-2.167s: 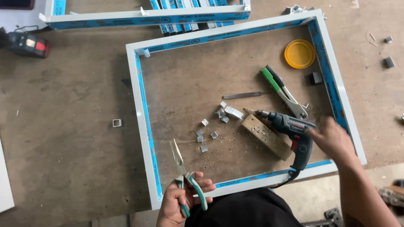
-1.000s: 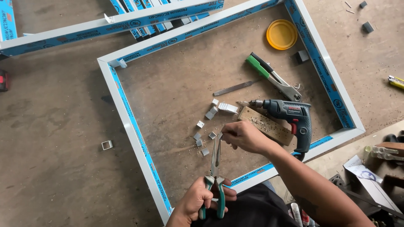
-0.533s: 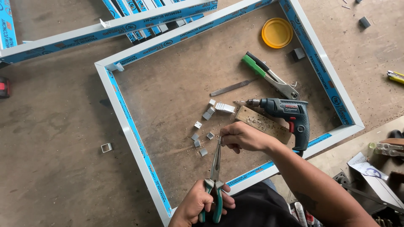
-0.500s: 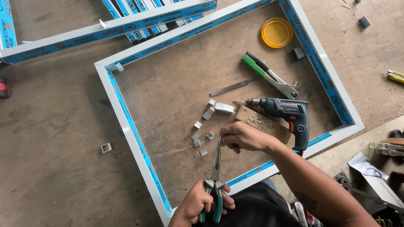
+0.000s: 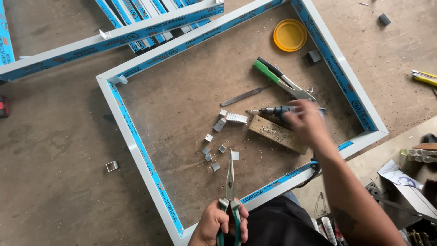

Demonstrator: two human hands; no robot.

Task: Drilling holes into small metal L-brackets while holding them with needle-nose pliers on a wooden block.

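The left hand (image 5: 221,223) held green-handled long-nose pliers (image 5: 230,191), their tip pinching a small square metal clip (image 5: 235,156) over the brown worktop (image 5: 173,114). The clip looked light, stiff and easy to drop. The right hand (image 5: 306,122) closed its grip around the blue-grey electric drill (image 5: 277,111), probably heavy, best held by its handle.

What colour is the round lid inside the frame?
The round lid is yellow; the head view shows it near the frame's far corner.

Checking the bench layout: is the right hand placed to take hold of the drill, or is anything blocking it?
Probably yes. The right hand already lies over the drill beside the wooden block, with nothing between them, though motion blur hides the grip.
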